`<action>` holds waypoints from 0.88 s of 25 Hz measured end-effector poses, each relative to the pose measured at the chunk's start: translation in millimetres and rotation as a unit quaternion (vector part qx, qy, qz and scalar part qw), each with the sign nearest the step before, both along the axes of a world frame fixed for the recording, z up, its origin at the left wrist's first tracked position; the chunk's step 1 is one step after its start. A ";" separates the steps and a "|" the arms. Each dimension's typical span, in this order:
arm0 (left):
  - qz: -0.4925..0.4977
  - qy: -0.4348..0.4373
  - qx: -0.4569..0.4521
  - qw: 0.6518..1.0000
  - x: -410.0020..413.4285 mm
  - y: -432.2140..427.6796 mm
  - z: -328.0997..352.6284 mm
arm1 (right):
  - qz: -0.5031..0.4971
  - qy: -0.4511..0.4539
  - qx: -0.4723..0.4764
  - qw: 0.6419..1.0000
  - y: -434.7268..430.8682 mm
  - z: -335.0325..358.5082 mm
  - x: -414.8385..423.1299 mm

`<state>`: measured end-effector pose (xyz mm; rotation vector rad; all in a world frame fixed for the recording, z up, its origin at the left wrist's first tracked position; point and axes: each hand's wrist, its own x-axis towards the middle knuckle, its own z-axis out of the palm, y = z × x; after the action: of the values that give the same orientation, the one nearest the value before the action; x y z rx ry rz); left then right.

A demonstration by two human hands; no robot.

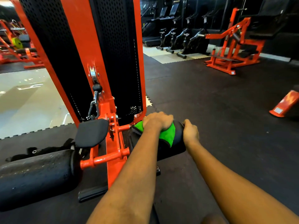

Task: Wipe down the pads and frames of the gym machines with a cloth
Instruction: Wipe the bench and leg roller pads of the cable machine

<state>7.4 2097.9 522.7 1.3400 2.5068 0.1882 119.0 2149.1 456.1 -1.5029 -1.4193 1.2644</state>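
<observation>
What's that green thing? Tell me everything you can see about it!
It is a bright green cloth, soft-looking and a bit crumpled. It lies draped over the top of a round black pad on the orange machine and hangs down the near side. The left hand sits on its middle with fingers curled over it, so only the parts either side of the hand show. The right hand holds the pad's end beside it, apart from the cloth.
</observation>
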 end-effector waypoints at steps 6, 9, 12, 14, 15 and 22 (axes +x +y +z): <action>0.047 0.211 0.208 0.954 53.9 -49.0 -39.4 | 0.048 0.073 -0.053 0.995 6.8 -8.1 2.9; 0.033 0.231 0.212 0.949 78.9 -66.1 -78.4 | 0.066 0.108 -0.101 0.987 4.4 -2.1 2.5; 0.045 0.228 0.252 0.939 80.2 -64.4 -77.1 | 0.014 0.094 -0.072 0.993 1.1 0.8 -0.6; 0.057 0.229 0.248 0.940 74.5 -59.1 -66.0 | -0.002 0.060 -0.062 0.996 0.1 -0.6 -0.9; 0.065 0.228 0.246 0.940 68.7 -54.8 -57.8 | -0.001 0.051 -0.058 0.997 -1.0 -1.6 -1.3; 0.073 -0.045 0.013 0.996 -19.7 -28.7 -1.7 | -0.014 0.020 -0.048 0.999 3.1 -7.1 -4.6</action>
<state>-12.3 2069.3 521.0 1.1321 2.5346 0.3067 114.4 2152.2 449.0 -1.5459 -1.3235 1.3541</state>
